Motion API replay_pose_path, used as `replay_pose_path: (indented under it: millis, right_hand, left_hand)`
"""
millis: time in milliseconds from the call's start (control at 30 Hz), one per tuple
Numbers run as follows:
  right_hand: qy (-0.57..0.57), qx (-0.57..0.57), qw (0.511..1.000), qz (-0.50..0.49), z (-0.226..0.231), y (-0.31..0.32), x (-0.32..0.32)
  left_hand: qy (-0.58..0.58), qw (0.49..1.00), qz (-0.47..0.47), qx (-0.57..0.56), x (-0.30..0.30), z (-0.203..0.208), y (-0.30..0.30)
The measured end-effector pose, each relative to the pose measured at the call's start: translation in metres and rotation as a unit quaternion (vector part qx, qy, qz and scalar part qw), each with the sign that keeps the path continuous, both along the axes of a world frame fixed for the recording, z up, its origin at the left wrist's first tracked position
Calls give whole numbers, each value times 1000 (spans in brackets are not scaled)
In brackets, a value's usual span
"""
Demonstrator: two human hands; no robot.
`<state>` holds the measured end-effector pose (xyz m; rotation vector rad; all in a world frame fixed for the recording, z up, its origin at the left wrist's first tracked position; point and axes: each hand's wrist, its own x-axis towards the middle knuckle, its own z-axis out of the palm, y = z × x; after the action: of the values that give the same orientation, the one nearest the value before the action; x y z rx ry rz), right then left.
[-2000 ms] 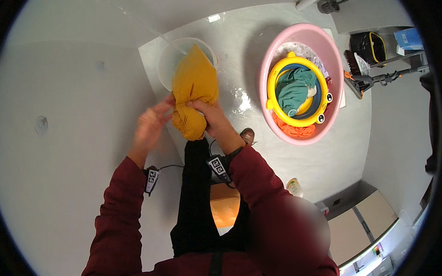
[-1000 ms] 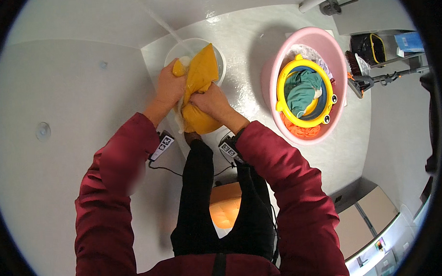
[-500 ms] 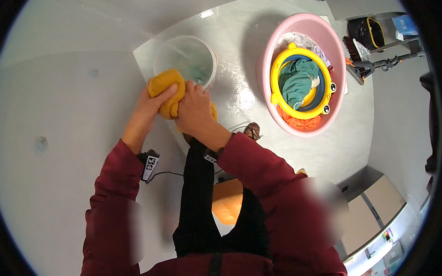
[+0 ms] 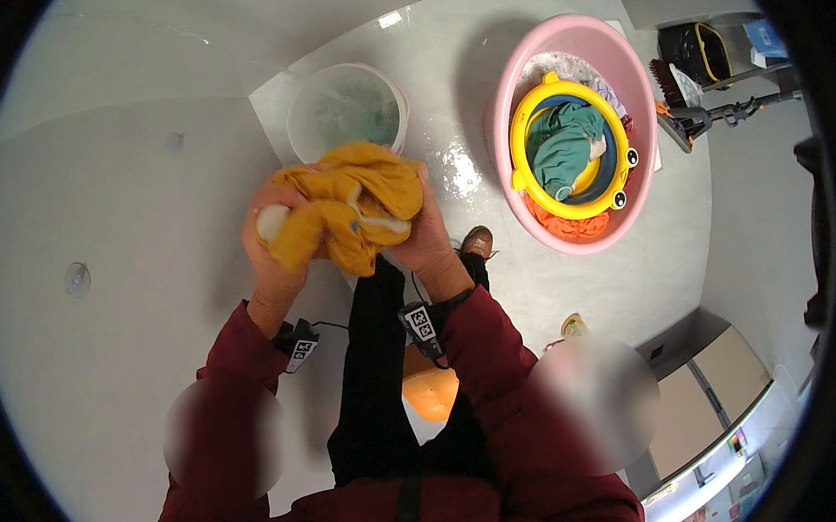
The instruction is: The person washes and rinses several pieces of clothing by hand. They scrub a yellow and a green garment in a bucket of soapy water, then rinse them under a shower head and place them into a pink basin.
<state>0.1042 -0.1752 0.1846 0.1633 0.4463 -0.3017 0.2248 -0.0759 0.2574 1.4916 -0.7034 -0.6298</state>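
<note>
A wet yellow cloth (image 4: 352, 208) is bunched up between both my hands, held above the floor near a white bucket (image 4: 302, 109) of soapy water. My left hand (image 4: 272, 243) grips the cloth's left end. My right hand (image 4: 428, 228) clutches its right side. Both sleeves are dark red, with small tagged devices strapped at the wrists.
A pink basin (image 4: 509, 101) at the right holds a yellow tub (image 4: 524, 128) with teal and orange clothes. The floor between bucket and basin is wet. A brush and mop (image 4: 698, 113) lie at the far right. An orange stool (image 4: 427, 389) sits under me.
The cloth went from hanging long over the bucket, down into the water, and is now lifted out and scrunched between both hands nearer to me.
</note>
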Motion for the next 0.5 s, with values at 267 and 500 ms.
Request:
replay_pose_path:
  millis: [267, 500]
  right_hand:
    - [210, -537, 817, 11, 51, -30, 6]
    - [181, -842, 507, -32, 85, -29, 18]
  left_hand:
    - [470, 882, 42, -14, -4, -16, -9]
    - [-58, 922, -313, 222, 27, 5, -23]
